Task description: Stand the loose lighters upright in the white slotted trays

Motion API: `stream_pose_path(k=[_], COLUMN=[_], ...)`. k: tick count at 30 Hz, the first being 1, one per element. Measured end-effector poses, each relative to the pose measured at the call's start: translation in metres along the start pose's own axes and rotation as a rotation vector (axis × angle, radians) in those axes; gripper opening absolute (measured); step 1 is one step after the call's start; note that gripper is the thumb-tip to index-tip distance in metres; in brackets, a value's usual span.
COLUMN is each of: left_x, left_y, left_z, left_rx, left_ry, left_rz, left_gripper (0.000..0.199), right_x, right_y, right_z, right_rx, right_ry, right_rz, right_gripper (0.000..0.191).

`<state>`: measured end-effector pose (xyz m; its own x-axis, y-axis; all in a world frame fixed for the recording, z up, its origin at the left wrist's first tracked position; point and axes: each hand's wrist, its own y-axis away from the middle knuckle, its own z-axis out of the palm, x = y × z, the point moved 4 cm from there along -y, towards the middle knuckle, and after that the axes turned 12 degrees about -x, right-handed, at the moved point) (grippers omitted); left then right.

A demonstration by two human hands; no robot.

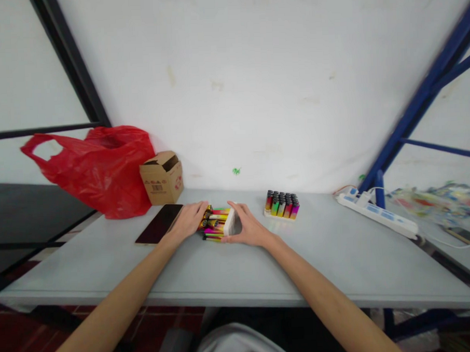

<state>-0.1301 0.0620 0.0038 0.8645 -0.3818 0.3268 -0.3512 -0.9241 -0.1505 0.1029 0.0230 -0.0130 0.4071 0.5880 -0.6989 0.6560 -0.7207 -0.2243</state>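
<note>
Several colourful lighters [217, 230] lie on their sides on the grey table, their ends set in a white tray [230, 222] that stands on edge. My right hand [247, 226] is closed round the tray, thumb at the near end and fingers at the far end. At the lighters' other end, my left hand [189, 219] rests against their dark and gold tops, its fingers together; what it grips is partly hidden. Further right, a second white tray [279, 216] holds upright lighters [282, 203] with black tops, touched by neither hand.
A dark flat tablet [159, 224] lies beside my left hand. Behind it are an open cardboard box [162, 179] and a red plastic bag [102, 171]. A white power strip [377, 215] with cables lies at the right, near a blue metal frame [419, 103].
</note>
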Motion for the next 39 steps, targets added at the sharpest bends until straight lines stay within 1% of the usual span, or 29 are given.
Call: stream_pose_path(k=[3, 5, 9, 13, 17, 19, 21, 24, 26, 28, 32, 35, 39], left_x=[-0.004, -0.003, 0.001, 0.001, 0.002, 0.008, 0.02, 0.045, 0.057, 0.061, 0.055, 0.048, 0.041], left_y=[0.0, -0.001, -0.002, -0.002, 0.0, 0.004, 0.01, 0.018, 0.019, 0.018, 0.013, 0.011, 0.009], left_z=[0.003, 0.001, -0.008, -0.01, -0.012, -0.014, -0.015, -0.009, -0.002, 0.004, 0.009, 0.01, 0.009], left_rx=[-0.044, -0.059, -0.035, 0.018, 0.116, 0.157, 0.165, 0.09, 0.027, -0.016, -0.042, -0.024, 0.015], left_ry=[-0.158, -0.162, -0.067, -0.001, 0.124, 0.206, 0.267, 0.234, 0.146, 0.076, 0.017, 0.007, 0.015], left_rz=[-0.027, -0.043, -0.024, -0.05, -0.08, -0.04, 0.061, 0.243, 0.298, 0.309, 0.314, 0.285, 0.237], left_gripper=[0.034, 0.038, 0.051, 0.052, 0.054, 0.056, 0.058, 0.056, 0.053, 0.052, 0.05, 0.049, 0.047], right_x=[-0.001, -0.001, -0.001, -0.001, -0.002, -0.002, 0.0, 0.003, 0.004, 0.003, 0.001, 0.001, 0.006], right_y=[0.001, 0.001, 0.001, 0.0, 0.001, 0.0, -0.001, -0.001, -0.002, -0.002, -0.003, -0.003, 0.003], right_z=[-0.002, -0.003, -0.004, -0.005, -0.005, -0.004, -0.003, -0.002, -0.001, -0.001, -0.002, -0.006, -0.016], right_rx=[-0.001, -0.005, -0.007, -0.01, -0.002, 0.0, 0.001, 0.004, 0.008, 0.011, 0.004, -0.021, -0.043], right_ry=[0.01, 0.015, 0.026, 0.024, 0.016, 0.016, 0.019, 0.032, 0.039, 0.044, 0.053, 0.057, 0.065], right_rz=[0.002, 0.002, -0.002, -0.006, -0.003, 0.001, 0.006, -0.005, -0.024, -0.036, -0.029, -0.019, 0.013], right_gripper=[0.125, 0.124, 0.125, 0.124, 0.122, 0.122, 0.123, 0.123, 0.123, 0.123, 0.121, 0.12, 0.118])
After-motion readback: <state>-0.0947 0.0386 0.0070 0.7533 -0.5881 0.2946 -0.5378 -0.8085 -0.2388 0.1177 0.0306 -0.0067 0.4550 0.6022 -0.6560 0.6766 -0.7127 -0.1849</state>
